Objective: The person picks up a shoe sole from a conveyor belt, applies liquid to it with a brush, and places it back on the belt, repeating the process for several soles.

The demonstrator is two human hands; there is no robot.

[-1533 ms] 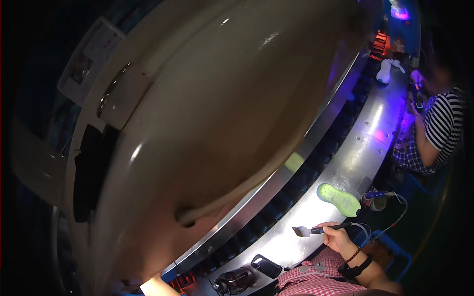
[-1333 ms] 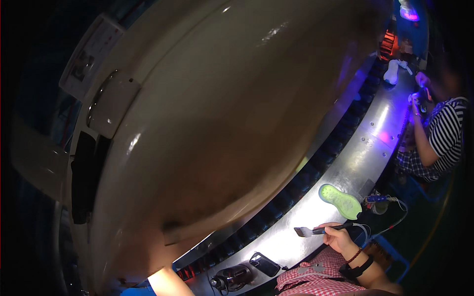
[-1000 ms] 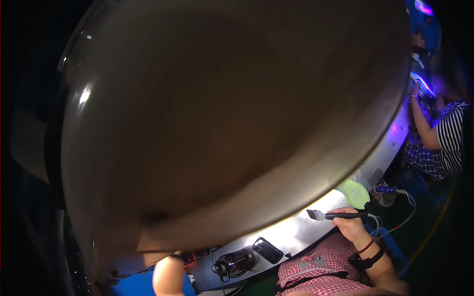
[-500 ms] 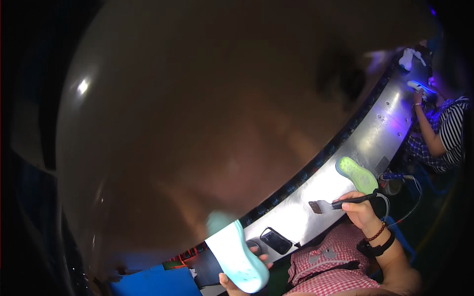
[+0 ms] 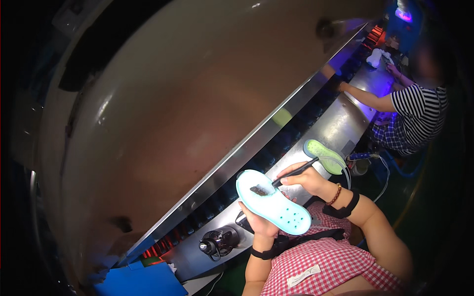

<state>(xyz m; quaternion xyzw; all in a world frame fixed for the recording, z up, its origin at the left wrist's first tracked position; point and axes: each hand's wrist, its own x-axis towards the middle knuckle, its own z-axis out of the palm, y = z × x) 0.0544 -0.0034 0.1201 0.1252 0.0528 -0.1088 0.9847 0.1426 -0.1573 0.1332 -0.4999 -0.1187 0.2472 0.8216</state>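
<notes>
Dark fisheye edges, glaring steel bench [image 5: 336, 122]

One brush [image 5: 302, 168], one blue sole [image 5: 274, 203], one green sole [image 5: 322, 153].

- The left and middle are filled by a large, pale, blurred curved surface [image 5: 163, 113].
- A curving metal desk [image 5: 340, 121] is bordered by a dark channel [image 5: 269, 162] and a polished metal rail [image 5: 249, 144].
- The desk's far end is tinted violet; an orange-red glow [image 5: 374, 37] is seen in the channel.
- A dark green floor [image 5: 399, 197] is crossed by a faint yellowish line.
</notes>
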